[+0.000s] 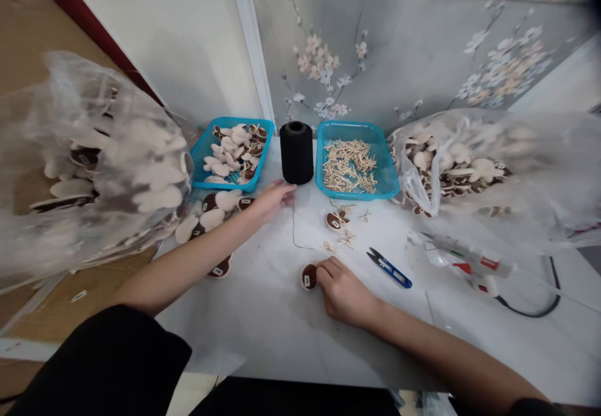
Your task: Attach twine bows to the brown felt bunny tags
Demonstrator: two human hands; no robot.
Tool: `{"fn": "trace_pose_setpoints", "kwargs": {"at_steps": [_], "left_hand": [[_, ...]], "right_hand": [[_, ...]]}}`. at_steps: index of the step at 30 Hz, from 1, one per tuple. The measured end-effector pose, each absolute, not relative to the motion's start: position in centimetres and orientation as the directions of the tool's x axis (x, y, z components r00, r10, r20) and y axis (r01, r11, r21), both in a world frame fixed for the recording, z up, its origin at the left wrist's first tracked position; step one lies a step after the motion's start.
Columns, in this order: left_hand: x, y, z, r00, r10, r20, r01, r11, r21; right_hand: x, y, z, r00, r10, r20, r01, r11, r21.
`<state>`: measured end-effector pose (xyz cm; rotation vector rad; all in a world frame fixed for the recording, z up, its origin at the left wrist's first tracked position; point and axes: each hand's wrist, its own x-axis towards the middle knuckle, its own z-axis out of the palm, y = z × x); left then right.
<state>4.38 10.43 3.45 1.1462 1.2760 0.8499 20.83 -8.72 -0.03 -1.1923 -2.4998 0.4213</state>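
Observation:
My left hand (pixel 278 199) reaches to the foot of a black thread cone (pixel 297 153). Its fingers are drawn together at a dark thread (pixel 294 231), which runs down the tabletop toward my right hand (pixel 342 288). That hand is closed on the edge of a small brown plush piece (pixel 308 276) with a white label. Its fingertips are partly hidden. Just above lie small cream bows (pixel 346 238) and another labelled brown piece (pixel 335 219). Blue thread snips (pixel 389 268) lie to the right of my right hand.
A blue basket (pixel 256 181) holds plush pieces at back left; a blue tray (pixel 357 196) holds many cream bows. Loose plush pieces (pixel 212 218) lie under my left forearm. Clear bags of pieces bulge at left (pixel 117 153) and right (pixel 474 159). A tool with a cord (pixel 488 266) lies right.

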Motion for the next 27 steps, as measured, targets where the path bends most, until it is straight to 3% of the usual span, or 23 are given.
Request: {"fn": "trace_pose_setpoints", "kwargs": {"at_steps": [6, 8, 10, 12, 15, 17, 21, 27], "left_hand": [[2.8, 8.1, 4.9, 0.175, 0.967, -0.183, 0.196, 0.148, 0.969], [1.8, 7.1, 5.4, 0.228, 0.970, -0.082, 0.343, -0.001, 0.940], [1.0, 6.0, 5.7, 0.359, 0.933, 0.014, 0.574, -0.233, 0.785], [0.5, 4.7, 5.7, 0.507, 0.862, -0.005, 0.744, -0.434, 0.508], [0.2, 2.9, 5.1, 0.644, 0.747, -0.163, 0.764, -0.616, 0.193], [0.1, 2.5, 4.7, 0.707, 0.672, -0.221, 0.701, -0.707, 0.090], [0.3, 4.6, 4.1, 0.705, 0.680, -0.202, 0.696, -0.717, 0.015], [2.3, 10.1, 3.7, 0.649, 0.749, -0.135, 0.761, -0.640, 0.108]], "right_hand": [[21.5, -9.0, -0.3, -0.566, 0.807, 0.167, 0.687, 0.574, -0.445], [21.7, -9.0, -0.4, -0.572, 0.804, 0.164, 0.674, 0.575, -0.464], [21.7, -9.0, -0.3, -0.577, 0.802, 0.152, 0.669, 0.571, -0.476], [21.6, -8.9, -0.2, -0.579, 0.802, 0.144, 0.670, 0.569, -0.476], [21.6, -8.9, -0.1, -0.575, 0.806, 0.138, 0.683, 0.566, -0.461], [21.5, -9.0, -0.1, -0.573, 0.808, 0.137, 0.689, 0.566, -0.453], [21.5, -9.1, -0.3, -0.562, 0.813, 0.150, 0.693, 0.562, -0.452], [21.3, -9.3, -0.3, -0.530, 0.827, 0.188, 0.700, 0.552, -0.453]]}}
